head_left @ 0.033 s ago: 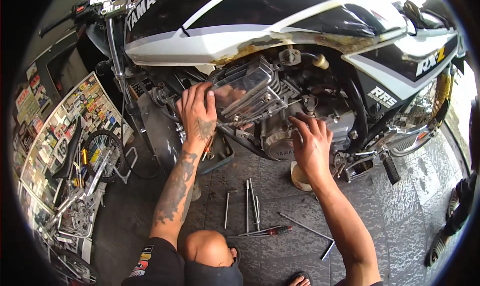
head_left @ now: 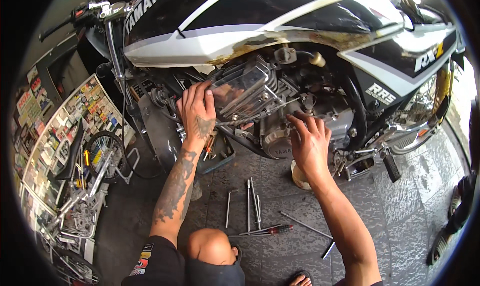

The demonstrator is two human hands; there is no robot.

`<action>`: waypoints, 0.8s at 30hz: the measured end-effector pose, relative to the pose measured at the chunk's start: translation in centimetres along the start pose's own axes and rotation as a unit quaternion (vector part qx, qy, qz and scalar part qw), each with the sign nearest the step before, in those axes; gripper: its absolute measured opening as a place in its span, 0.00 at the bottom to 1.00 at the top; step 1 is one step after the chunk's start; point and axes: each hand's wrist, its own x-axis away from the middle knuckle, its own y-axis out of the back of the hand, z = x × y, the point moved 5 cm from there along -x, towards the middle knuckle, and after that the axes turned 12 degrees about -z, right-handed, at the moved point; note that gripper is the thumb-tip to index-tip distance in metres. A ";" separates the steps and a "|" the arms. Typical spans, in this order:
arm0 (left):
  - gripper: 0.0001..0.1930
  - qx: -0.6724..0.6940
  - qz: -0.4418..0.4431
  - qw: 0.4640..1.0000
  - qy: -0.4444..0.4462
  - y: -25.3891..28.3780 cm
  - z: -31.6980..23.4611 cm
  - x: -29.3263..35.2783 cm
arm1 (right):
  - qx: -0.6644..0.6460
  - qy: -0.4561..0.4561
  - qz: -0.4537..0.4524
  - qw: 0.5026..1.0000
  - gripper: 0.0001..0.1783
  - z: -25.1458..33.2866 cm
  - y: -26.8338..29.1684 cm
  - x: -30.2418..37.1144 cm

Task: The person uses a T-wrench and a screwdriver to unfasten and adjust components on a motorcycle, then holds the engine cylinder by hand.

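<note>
A black and white motorcycle stands across the view, its fuel tank (head_left: 200, 36) above the exposed finned engine cylinder (head_left: 250, 88). My left hand (head_left: 199, 108) lies against the front end of the cylinder, fingers stretched out and slightly bent. My right hand (head_left: 311, 138) rests over the grey crankcase cover (head_left: 277, 141), its fingers spread and bent at the tips. The fingertips reach near a thin cable (head_left: 289, 104) and small lever; the palm side is hidden. Neither hand shows a thing held in it. A ribbed hose (head_left: 245, 120) runs between the hands.
Several long metal tools (head_left: 248, 206) and a red-handled screwdriver (head_left: 281, 229) lie on the dark tiled floor (head_left: 285, 256). A tool tray (head_left: 222, 158) and a pale tub (head_left: 300, 175) stand under the engine. Left is a small bike (head_left: 102, 158); right, another person's foot (head_left: 440, 246).
</note>
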 end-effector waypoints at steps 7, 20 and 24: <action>0.14 0.052 -0.005 0.998 0.020 -0.4 0.2 -0.1 | -0.029 -0.021 0.000 0.999 0.24 0.1 0.5 -0.1; 0.16 0.117 0.022 0.990 0.080 0.3 1.4 1.3 | 0.004 -0.010 -0.007 1.000 0.24 0.8 -0.7 0.5; 0.23 0.095 0.043 0.994 0.013 0.6 1.1 1.0 | 0.030 0.009 -0.016 0.999 0.21 1.0 -0.9 0.3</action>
